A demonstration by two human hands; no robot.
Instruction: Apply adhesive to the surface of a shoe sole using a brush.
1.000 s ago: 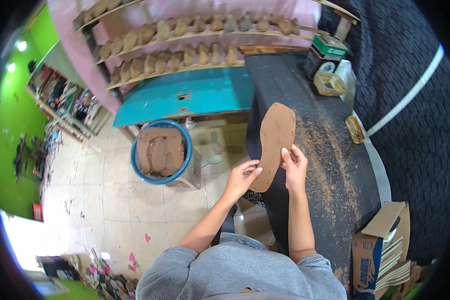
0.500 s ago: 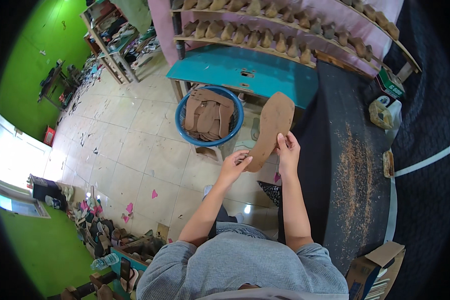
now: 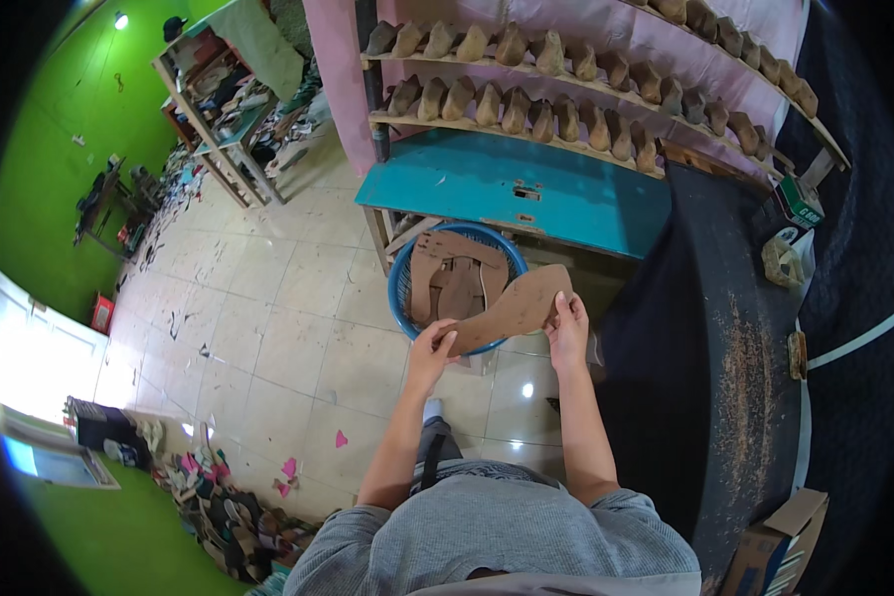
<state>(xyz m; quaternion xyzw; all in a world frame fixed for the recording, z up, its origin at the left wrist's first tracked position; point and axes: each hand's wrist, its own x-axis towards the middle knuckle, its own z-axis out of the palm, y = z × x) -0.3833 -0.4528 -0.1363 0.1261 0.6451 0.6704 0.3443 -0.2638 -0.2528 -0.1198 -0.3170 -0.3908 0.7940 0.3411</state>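
A brown shoe sole (image 3: 512, 310) is held up in front of me, lying nearly crosswise. My left hand (image 3: 430, 353) pinches its narrower end, thumb on top. At the wider end, my right hand (image 3: 566, 333) grips the edge between thumb and fingers. Just beyond the sole stands a blue basket (image 3: 397, 288), partly covered by it. More brown soles (image 3: 454, 248) are piled inside the basket, some arched against its wall.
A teal bench (image 3: 507, 189) stands behind the basket, beneath shelves of shoe lasts (image 3: 541, 109). To my right runs a dark-covered table (image 3: 705, 298) strewn with brown shavings. A shoe heap (image 3: 233, 517) lies at lower left; pink scraps (image 3: 286, 477) dot the tiled floor.
The sole has turned from nearly upright to nearly crosswise, and both hands have moved with it. It now overlaps the basket's near right side. The whole view has shifted.
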